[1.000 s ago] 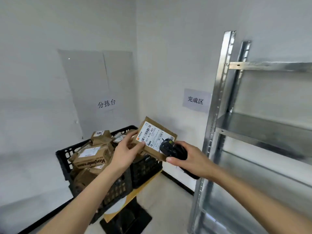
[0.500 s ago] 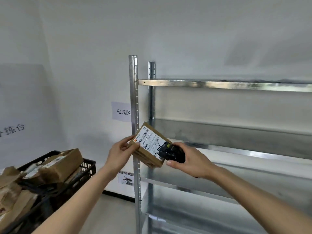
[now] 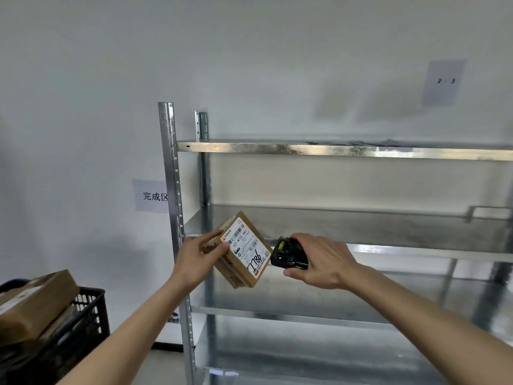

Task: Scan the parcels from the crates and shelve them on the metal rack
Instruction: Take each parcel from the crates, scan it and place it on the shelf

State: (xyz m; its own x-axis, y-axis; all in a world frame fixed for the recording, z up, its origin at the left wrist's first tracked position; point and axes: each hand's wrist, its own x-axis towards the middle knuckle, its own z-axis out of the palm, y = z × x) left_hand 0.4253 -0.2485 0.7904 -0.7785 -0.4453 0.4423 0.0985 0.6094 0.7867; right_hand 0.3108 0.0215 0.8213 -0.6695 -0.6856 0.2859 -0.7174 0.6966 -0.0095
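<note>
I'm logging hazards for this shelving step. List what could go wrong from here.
1. The left hand pinches the tilted cardboard parcel by one corner only; it may slip and drop.
2. The right hand grips the black scanner, so it cannot steady the parcel.
3. The parcel hangs close to the metal rack upright and could clip it.

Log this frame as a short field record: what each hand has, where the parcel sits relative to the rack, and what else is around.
left hand: left hand grips the brown parcel by its left end, label facing the camera
right hand: right hand holds the black scanner just right of the parcel
parcel position: held in the air, tilted, in front of the metal rack, not yet on a shelf
label: handwritten 7786
crate: black crate at lower left, with parcels in it
wall signs: paper sign left of the rack; another above it
</note>
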